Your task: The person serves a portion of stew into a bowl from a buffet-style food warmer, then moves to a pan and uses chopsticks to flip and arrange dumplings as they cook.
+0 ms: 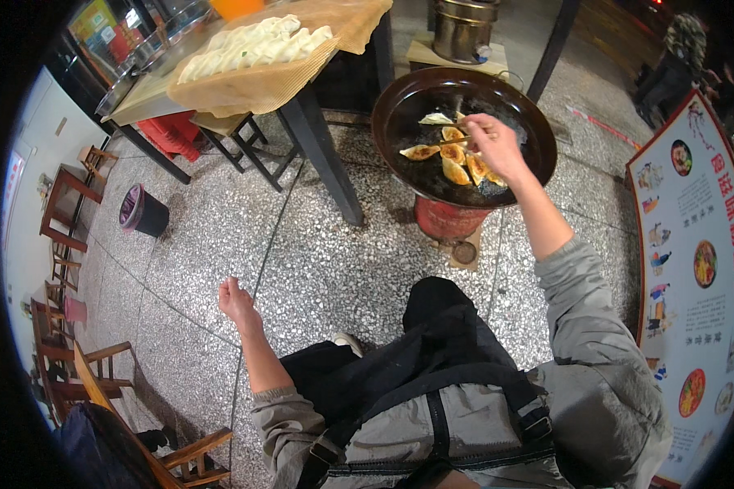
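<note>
My right hand [495, 147] grips a pair of chopsticks [455, 141] above a wide, dark shallow pan [535, 131]. Their tips reach in among several golden-brown dumplings [454, 172] clustered in the middle. One paler dumpling [435, 118] lies at the far side of the group. Part of the cluster is hidden behind my right hand. The pan rests on a round red stove [448, 219]. My left hand [238, 301] is curled into a loose fist over the floor, with nothing visible in it.
Raw dumplings [257, 49] stand in rows on a yellowish mesh liner [244, 91] overhanging the table [153, 101]. A metal pot [465, 30] sits behind the pan. A signboard [679, 244] stands at right, a bin [147, 211] and wooden chair [110, 391] at left. Another person [673, 67] is far right.
</note>
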`<state>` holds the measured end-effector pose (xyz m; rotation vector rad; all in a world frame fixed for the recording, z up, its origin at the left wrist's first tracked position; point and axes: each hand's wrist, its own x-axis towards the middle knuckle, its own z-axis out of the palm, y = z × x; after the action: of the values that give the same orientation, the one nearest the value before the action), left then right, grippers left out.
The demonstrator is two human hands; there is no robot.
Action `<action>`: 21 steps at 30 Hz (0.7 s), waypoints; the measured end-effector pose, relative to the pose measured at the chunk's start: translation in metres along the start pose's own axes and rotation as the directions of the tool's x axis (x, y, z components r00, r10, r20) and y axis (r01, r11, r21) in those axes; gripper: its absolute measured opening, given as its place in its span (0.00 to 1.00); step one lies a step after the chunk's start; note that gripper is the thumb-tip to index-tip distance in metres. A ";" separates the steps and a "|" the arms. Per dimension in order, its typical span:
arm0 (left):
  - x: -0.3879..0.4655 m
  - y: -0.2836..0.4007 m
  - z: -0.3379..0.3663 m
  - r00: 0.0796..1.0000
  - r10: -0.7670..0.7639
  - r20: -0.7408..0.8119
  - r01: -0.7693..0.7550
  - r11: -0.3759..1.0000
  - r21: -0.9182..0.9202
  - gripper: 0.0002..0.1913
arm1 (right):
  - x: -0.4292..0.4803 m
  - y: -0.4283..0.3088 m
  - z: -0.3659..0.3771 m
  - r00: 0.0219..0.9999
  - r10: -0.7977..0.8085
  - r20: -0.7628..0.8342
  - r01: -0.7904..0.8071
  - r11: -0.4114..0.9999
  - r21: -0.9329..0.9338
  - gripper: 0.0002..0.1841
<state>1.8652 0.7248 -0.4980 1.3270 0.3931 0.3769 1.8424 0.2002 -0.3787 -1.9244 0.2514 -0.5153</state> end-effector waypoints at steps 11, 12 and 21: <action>0.006 0.000 -0.010 0.998 0.025 -0.064 -0.022 0.998 0.056 0.07 | -0.113 -0.017 -0.082 0.980 -0.097 -0.176 0.041 0.954 -0.297 0.12; 0.007 -0.001 -0.010 0.998 0.038 -0.055 -0.035 0.998 0.056 0.07 | -0.120 -0.019 -0.083 0.985 -0.114 -0.129 0.064 0.940 -0.336 0.11; 0.015 -0.005 0.002 0.999 0.011 -0.047 -0.010 1.000 0.023 0.07 | -0.138 -0.030 -0.079 0.999 -0.039 0.020 0.044 0.829 -0.557 0.09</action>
<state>1.8797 0.7295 -0.5036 1.3445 0.4313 0.4140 1.6818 0.2030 -0.3575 -2.5094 0.3887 -0.4968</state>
